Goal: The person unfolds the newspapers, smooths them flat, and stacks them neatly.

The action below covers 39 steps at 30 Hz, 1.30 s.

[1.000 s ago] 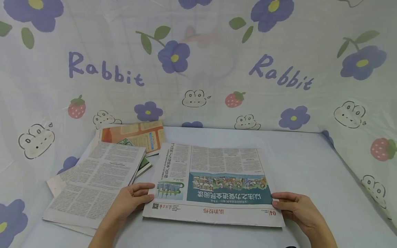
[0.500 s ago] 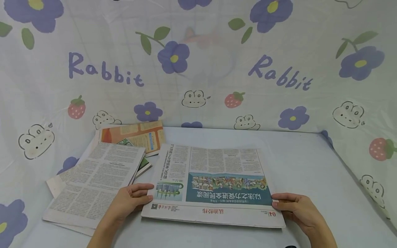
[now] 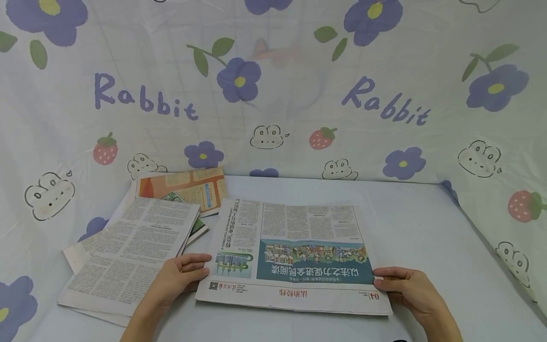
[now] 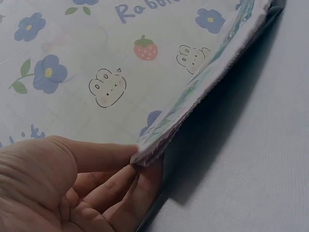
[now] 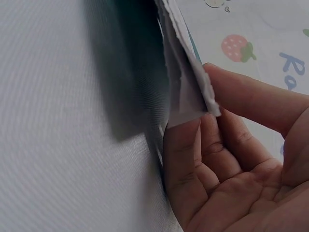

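Note:
A folded newspaper (image 3: 312, 266) with a teal illustrated panel lies flat in front of me, its print upside down in the head view. My left hand (image 3: 179, 278) pinches its left side near the front corner; in the left wrist view the thumb is on top and the fingers (image 4: 116, 191) are underneath. On the opposite side my right hand (image 3: 410, 289) pinches the newspaper's right edge. In the right wrist view the layered sheets (image 5: 186, 72) sit between thumb and fingers, with the near edge raised off the table and a dark shadow below.
Left of the newspaper lies another folded newspaper (image 3: 124, 256), overlapping an orange printed sheet (image 3: 183, 183) and a green-covered booklet (image 3: 198, 228). The white table (image 3: 448, 237) meets a curtain (image 3: 290, 104) printed with flowers and rabbits. A small dark object (image 3: 399, 340) shows at the bottom edge.
Both hands keep their hold on the newspaper, which has shifted only very slightly. The other papers have stayed in place.

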Each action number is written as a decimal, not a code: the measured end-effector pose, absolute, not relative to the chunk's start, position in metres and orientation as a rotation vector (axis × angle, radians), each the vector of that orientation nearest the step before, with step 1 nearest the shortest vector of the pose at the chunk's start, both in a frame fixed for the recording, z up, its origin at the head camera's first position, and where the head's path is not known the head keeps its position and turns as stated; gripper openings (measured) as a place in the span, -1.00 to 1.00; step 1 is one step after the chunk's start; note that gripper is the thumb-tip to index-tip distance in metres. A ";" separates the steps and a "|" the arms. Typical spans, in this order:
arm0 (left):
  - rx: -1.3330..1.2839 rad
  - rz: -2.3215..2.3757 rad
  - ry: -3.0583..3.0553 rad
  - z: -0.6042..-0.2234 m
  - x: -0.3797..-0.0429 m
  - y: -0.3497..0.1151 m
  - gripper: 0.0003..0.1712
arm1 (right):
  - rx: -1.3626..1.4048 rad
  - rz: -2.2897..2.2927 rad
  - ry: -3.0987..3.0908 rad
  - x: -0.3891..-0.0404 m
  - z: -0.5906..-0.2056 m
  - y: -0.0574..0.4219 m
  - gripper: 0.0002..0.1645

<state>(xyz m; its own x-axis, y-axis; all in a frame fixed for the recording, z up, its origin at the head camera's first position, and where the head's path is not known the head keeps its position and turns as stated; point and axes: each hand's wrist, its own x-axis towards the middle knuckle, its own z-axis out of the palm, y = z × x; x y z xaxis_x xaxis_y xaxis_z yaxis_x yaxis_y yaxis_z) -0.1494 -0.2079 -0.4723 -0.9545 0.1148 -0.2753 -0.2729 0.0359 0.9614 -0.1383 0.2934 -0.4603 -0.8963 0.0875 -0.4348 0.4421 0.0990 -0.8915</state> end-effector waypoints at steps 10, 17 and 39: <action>-0.186 2.069 2.012 -0.470 -0.149 -0.210 -0.52 | 0.537 -1.867 2.122 -0.137 -0.460 0.292 -0.64; -0.208 2.068 2.050 -0.467 -0.148 -0.208 -0.53 | 0.532 -1.862 2.130 -0.137 -0.460 0.292 -0.62; -0.131 2.070 2.066 -0.466 -0.148 -0.209 -0.54 | 0.533 -1.864 2.139 -0.139 -0.463 0.293 -0.67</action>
